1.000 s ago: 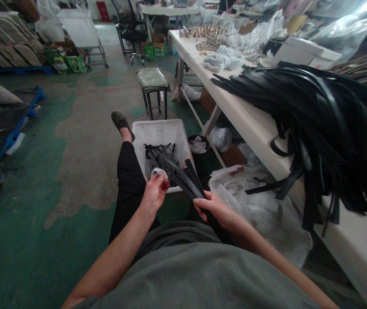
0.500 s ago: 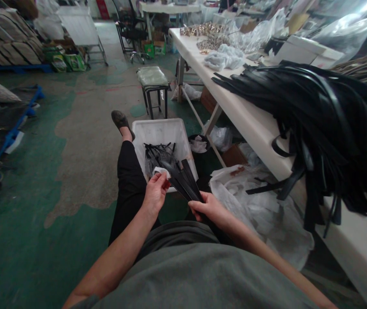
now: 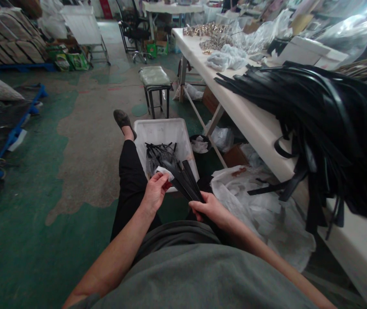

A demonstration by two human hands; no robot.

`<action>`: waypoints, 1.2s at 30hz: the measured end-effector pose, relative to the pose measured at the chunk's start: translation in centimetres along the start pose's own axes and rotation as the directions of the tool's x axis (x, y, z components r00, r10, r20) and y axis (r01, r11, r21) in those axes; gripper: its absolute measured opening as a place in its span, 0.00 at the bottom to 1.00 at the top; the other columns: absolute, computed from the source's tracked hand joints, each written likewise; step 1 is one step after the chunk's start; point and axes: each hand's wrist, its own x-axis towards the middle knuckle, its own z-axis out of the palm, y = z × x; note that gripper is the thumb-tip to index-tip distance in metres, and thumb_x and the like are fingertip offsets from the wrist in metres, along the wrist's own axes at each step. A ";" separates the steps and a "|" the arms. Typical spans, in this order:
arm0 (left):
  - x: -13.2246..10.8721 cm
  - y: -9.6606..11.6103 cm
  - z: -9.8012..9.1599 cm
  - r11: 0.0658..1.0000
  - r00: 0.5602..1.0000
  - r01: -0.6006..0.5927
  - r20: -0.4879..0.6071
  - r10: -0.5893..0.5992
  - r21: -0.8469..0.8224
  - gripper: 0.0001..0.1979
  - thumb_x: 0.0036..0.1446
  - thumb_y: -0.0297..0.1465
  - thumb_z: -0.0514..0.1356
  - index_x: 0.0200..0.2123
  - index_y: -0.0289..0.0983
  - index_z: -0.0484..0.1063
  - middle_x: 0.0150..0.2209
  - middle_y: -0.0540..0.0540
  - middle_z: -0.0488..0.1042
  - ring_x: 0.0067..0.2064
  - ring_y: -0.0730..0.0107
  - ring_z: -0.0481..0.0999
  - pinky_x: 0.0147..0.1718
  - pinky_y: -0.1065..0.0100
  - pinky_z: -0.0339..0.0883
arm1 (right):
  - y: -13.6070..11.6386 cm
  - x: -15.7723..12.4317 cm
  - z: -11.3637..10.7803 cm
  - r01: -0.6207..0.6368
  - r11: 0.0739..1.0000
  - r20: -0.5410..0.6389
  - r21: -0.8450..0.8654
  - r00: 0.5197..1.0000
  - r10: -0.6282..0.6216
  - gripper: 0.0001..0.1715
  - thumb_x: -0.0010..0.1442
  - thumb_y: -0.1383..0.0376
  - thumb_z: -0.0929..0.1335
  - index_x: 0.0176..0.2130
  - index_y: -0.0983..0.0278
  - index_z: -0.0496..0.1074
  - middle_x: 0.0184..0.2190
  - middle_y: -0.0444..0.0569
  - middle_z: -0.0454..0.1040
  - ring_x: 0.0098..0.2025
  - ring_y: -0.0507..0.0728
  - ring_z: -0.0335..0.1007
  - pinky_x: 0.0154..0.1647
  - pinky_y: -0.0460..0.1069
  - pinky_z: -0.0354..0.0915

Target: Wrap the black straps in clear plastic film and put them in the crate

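I see my right hand (image 3: 210, 209) closed around the near end of a bundle of black strips (image 3: 183, 180), which fans up and away toward the near right corner of the white bin (image 3: 160, 128) on the floor. My left hand (image 3: 155, 192) sits just left of the strips, its fingers pinched on a small white cloth (image 3: 165, 171) that touches their far end. More black strips lie inside the bin. To my right, a large heap of black straps (image 3: 315, 111) covers the long white table (image 3: 250, 124) and hangs over its near edge.
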 end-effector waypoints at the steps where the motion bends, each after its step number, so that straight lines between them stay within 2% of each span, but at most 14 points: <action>1: -0.1 0.1 0.0 1.000 1.000 0.004 0.010 -0.004 0.002 0.17 0.35 0.32 0.74 0.30 0.34 0.74 0.28 0.51 0.77 0.28 0.76 0.75 0.30 0.74 0.69 | 0.0 0.0 0.0 -0.001 1.000 -0.010 0.002 1.000 0.001 0.12 0.53 0.58 0.70 0.28 0.62 0.65 0.17 0.38 0.67 0.16 0.48 0.61 0.17 0.44 0.56; 5: -0.3 0.1 0.0 1.000 1.000 0.010 0.019 -0.010 0.001 0.19 0.34 0.32 0.75 0.31 0.35 0.74 0.28 0.52 0.78 0.29 0.76 0.76 0.32 0.73 0.70 | -0.3 -0.1 0.0 0.003 1.000 -0.024 -0.006 1.000 -0.003 0.12 0.53 0.58 0.70 0.28 0.62 0.65 0.18 0.38 0.68 0.16 0.48 0.62 0.17 0.44 0.56; 11: -0.5 0.0 -0.2 0.998 0.998 0.056 0.015 -0.056 0.028 0.22 0.32 0.34 0.76 0.32 0.35 0.74 0.28 0.53 0.77 0.27 0.78 0.74 0.28 0.75 0.68 | -0.4 -0.2 0.2 0.007 0.999 -0.019 -0.051 1.000 -0.008 0.10 0.54 0.59 0.70 0.30 0.61 0.66 0.19 0.38 0.68 0.17 0.49 0.64 0.17 0.43 0.56; 17: -0.7 -0.1 -0.1 0.995 0.995 0.089 -0.056 -0.086 0.052 0.22 0.28 0.32 0.77 0.29 0.34 0.74 0.25 0.53 0.76 0.24 0.80 0.72 0.25 0.77 0.66 | -0.4 -0.3 0.3 0.078 0.992 -0.033 -0.101 0.996 -0.081 0.12 0.59 0.56 0.65 0.34 0.62 0.65 0.24 0.40 0.70 0.19 0.49 0.66 0.18 0.43 0.60; 24: -0.6 0.5 -0.4 0.970 0.986 0.165 0.002 -0.168 0.181 0.19 0.30 0.31 0.76 0.26 0.32 0.74 0.22 0.51 0.75 0.22 0.79 0.71 0.23 0.76 0.67 | -0.6 0.0 0.3 0.103 0.944 -0.036 -0.314 0.992 -0.120 0.10 0.63 0.58 0.61 0.35 0.62 0.63 0.24 0.42 0.71 0.19 0.50 0.68 0.18 0.44 0.62; 28: -0.6 -0.3 -0.4 0.955 0.977 0.188 0.051 -0.205 0.230 0.16 0.34 0.30 0.74 0.27 0.30 0.75 0.24 0.48 0.77 0.23 0.77 0.73 0.25 0.75 0.69 | -1.1 0.5 0.5 0.109 0.964 -0.034 -0.243 0.992 -0.121 0.09 0.63 0.58 0.62 0.36 0.61 0.63 0.26 0.43 0.73 0.19 0.50 0.68 0.18 0.44 0.61; 30: -0.4 -0.3 -0.7 0.960 0.975 0.211 0.033 -0.220 0.183 0.14 0.37 0.29 0.73 0.28 0.31 0.75 0.24 0.49 0.76 0.23 0.77 0.73 0.24 0.75 0.69 | -1.4 -0.1 0.0 0.081 0.983 -0.014 -0.167 0.996 -0.084 0.08 0.62 0.58 0.64 0.38 0.60 0.64 0.28 0.43 0.75 0.20 0.51 0.69 0.18 0.44 0.62; 33: 0.5 0.7 -1.5 0.981 0.984 0.174 -0.052 -0.170 0.084 0.11 0.40 0.26 0.71 0.27 0.33 0.73 0.22 0.52 0.74 0.22 0.78 0.72 0.23 0.75 0.69 | -1.4 -2.4 -1.7 0.023 0.994 0.012 -0.111 1.000 -0.022 0.10 0.60 0.58 0.66 0.40 0.60 0.65 0.30 0.44 0.76 0.21 0.51 0.71 0.21 0.45 0.65; 36: 1.0 1.5 -2.2 0.982 0.977 0.188 -0.111 -0.184 0.026 0.08 0.45 0.24 0.69 0.26 0.34 0.71 0.21 0.53 0.73 0.21 0.78 0.72 0.22 0.75 0.69 | -1.1 -4.8 -3.0 -0.009 0.990 -0.081 -0.139 0.997 -0.002 0.12 0.58 0.58 0.68 0.41 0.61 0.65 0.28 0.44 0.76 0.19 0.50 0.69 0.20 0.45 0.65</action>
